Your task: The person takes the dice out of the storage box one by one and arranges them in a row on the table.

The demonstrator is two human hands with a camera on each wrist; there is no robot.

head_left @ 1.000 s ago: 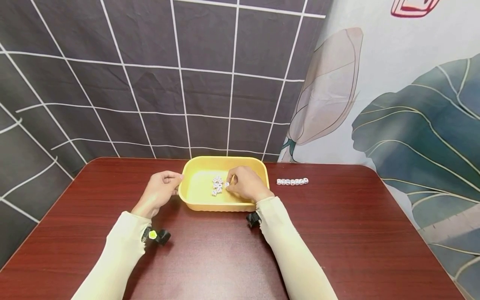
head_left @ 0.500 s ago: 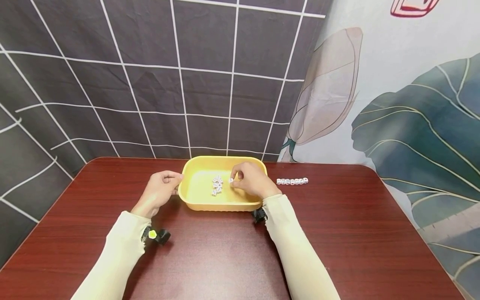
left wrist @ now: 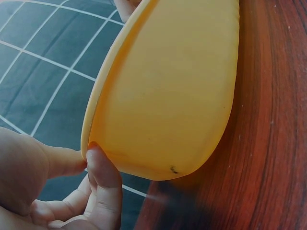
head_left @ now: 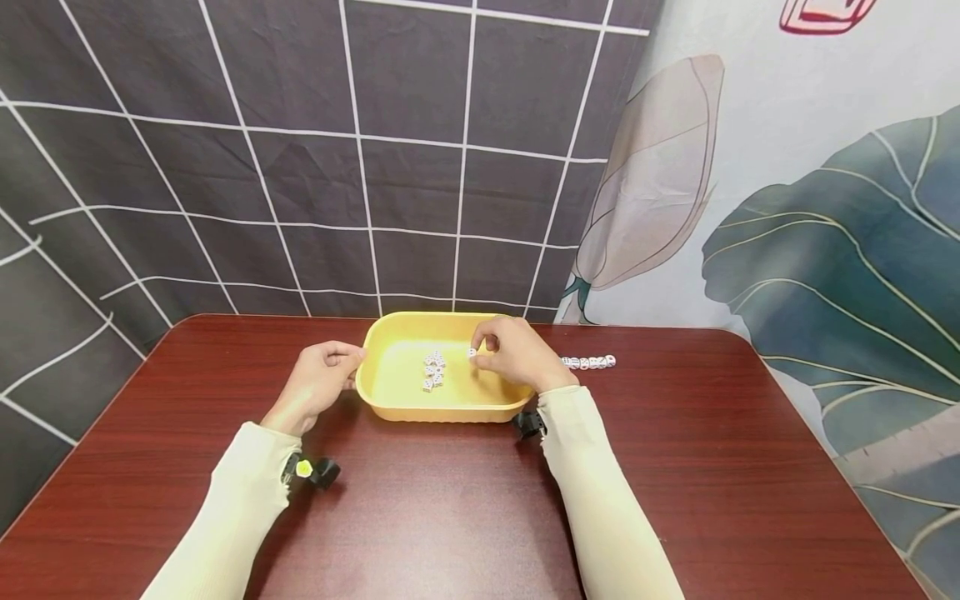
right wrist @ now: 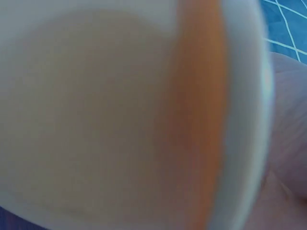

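A yellow plastic basin [head_left: 442, 412] stands at the back of the table. My left hand [head_left: 318, 379] pinches its left rim between thumb and forefinger; the left wrist view shows the fingers [left wrist: 103, 177] at the rim. Over the basin's right half, my right hand [head_left: 513, 354] pinches one white die [head_left: 472, 353] between thumb and fingertips. Several white dice [head_left: 433, 372] lie in a loose cluster on the basin floor, left of that hand. The right wrist view is filled by the basin's blurred outer wall [right wrist: 96, 120], with part of the hand behind the rim.
To the right of the basin, a straight row of dice [head_left: 592, 362] lies on the reddish-brown table [head_left: 712, 450], its left end hidden by my right hand. A dark gridded cloth [head_left: 300, 167] hangs behind the table's back edge.
My right hand has lifted the die away from the cluster and moved right and slightly farther back, now overlapping the row's left end. My left hand has stayed at the rim.
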